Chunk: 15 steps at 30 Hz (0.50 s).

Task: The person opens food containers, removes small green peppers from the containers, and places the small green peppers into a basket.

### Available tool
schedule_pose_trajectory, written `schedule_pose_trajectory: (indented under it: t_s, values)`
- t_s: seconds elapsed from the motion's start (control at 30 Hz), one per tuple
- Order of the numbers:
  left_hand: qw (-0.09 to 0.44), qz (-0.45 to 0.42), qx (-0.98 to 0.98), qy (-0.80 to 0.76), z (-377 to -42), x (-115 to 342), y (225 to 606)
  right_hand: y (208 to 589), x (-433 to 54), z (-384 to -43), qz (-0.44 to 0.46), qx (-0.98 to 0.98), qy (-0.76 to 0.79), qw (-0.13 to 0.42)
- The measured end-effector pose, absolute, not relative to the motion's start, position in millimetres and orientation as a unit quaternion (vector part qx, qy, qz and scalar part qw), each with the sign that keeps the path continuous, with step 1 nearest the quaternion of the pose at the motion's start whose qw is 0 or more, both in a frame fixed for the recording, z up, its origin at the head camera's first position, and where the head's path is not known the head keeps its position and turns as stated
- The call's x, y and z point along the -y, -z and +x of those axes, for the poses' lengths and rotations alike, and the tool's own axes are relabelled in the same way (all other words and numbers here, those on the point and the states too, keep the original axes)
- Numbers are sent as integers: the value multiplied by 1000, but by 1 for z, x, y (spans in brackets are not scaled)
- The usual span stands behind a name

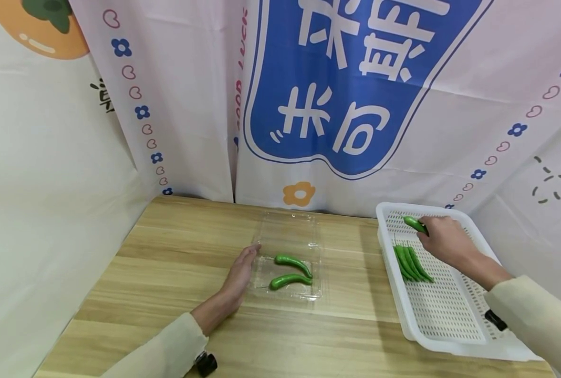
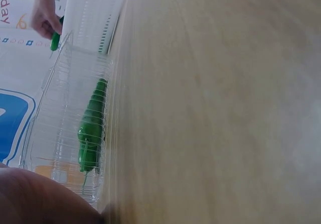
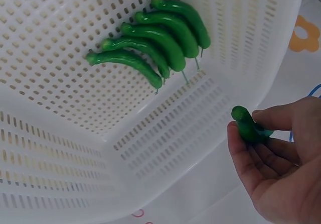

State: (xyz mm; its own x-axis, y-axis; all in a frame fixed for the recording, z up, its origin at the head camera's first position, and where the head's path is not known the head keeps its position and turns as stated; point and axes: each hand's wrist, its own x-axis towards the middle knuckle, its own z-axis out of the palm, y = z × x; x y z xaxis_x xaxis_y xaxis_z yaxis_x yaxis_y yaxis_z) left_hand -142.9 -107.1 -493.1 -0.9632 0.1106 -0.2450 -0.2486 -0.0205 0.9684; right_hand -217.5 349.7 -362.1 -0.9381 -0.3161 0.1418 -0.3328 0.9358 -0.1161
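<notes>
On the worktop [image 1: 176, 262], the white basket [image 1: 450, 320] holds a row of peppers; the clear tray [image 1: 287, 247] holds two. The flat, relaxed left hand [image 1: 240, 273] should keep bracing that tray. The right hand [image 1: 443, 241] pinches one green pepper [image 3: 247, 126]; a firm grip suits.

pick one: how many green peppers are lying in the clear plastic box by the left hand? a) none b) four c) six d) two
d: the head view shows two green peppers lying in the clear plastic box, with the left hand flat against its side, while the right hand holds another pepper over the white basket.
</notes>
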Motion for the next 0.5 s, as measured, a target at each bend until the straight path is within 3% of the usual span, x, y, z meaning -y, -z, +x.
schedule_pose_trajectory:
  t_s: [0.5]
  values:
    - [125, -49, -691, -711, -142, 108, 492, 372, -382, -236, 137, 988, -75, -4]
